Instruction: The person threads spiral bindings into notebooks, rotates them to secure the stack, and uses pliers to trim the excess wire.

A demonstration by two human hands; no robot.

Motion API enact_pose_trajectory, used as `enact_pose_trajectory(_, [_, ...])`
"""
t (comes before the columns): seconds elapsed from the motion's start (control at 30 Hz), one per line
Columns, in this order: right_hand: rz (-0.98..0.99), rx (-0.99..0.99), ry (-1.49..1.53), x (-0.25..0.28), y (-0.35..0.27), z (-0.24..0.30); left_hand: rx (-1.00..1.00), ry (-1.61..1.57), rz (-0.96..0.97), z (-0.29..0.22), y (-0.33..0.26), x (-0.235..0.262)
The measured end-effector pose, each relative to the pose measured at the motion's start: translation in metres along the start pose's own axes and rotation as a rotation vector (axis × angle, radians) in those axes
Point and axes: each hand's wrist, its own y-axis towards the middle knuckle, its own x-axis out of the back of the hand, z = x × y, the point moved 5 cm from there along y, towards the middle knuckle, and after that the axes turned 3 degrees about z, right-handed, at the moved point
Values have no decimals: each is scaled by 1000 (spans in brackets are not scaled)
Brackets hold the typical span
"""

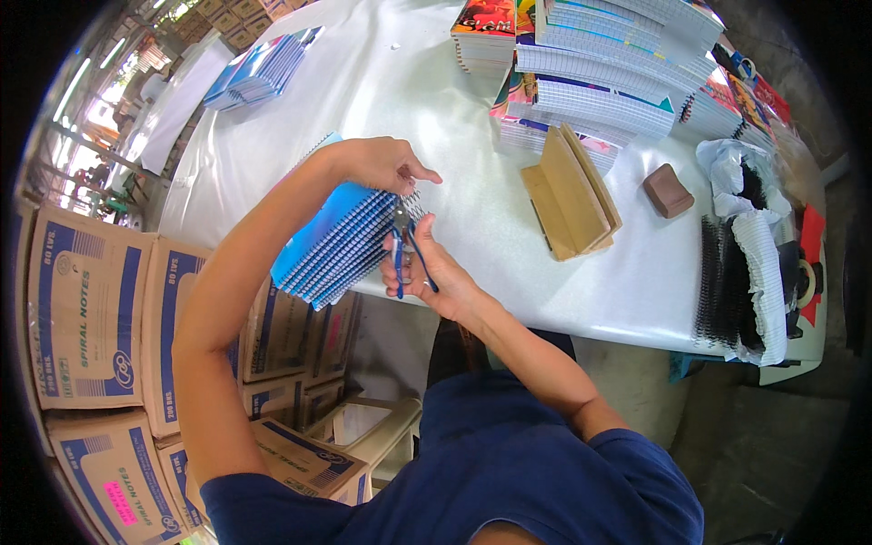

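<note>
Blue-handled pliers (pixel 401 219) are gripped in my right hand (pixel 443 270), their jaws pointing away from me at the wire ends of the notebooks. A fanned stack of blue spiral notebooks (pixel 338 238) lies at the near left edge of the table, its coiled bindings side by side. My left hand (pixel 386 163) reaches over the far end of this stack. Its forefinger stretches to the right, apart from the thumb, just above the plier jaws. Whether it touches the wire ends is hard to see, and its other fingers are hidden.
Another notebook pile (pixel 263 71) lies far left on the white-covered table (pixel 454 136). Tall notebook stacks (pixel 599 82) stand at the back right. Nearer are a folded cardboard piece (pixel 570 195), a brown block (pixel 668 191) and black coils (pixel 718 282). Cartons (pixel 91 309) fill the lower left.
</note>
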Motion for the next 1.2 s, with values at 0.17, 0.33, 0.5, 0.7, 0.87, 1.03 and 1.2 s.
enact_pose_trajectory(0.17, [-26, -63, 97, -10, 16, -3, -166, 23, -94, 0, -2, 0])
enact_pose_trajectory(0.33, [-29, -82, 103, -7, 20, -1, -62, -78, -98, 1, 2, -2])
enact_pose_trajectory(0.5, [-9, -69, 101, -10, 24, 1, -33, -37, -123, 1, 2, -2])
enact_pose_trajectory(0.7, [30, -114, 161, -6, 30, -13, -48, -4, -132, 2, 6, -4])
enact_pose_trajectory(0.87, [-138, -60, 163, -16, 18, -12, -48, 11, -137, 2, 4, -5])
enact_pose_trajectory(1.03, [20, -66, 225, 3, 30, -16, -58, 85, -127, 2, 9, -5])
enact_pose_trajectory(1.2, [122, -73, 230, 8, 26, -21, -69, 118, -125, 2, 14, -6])
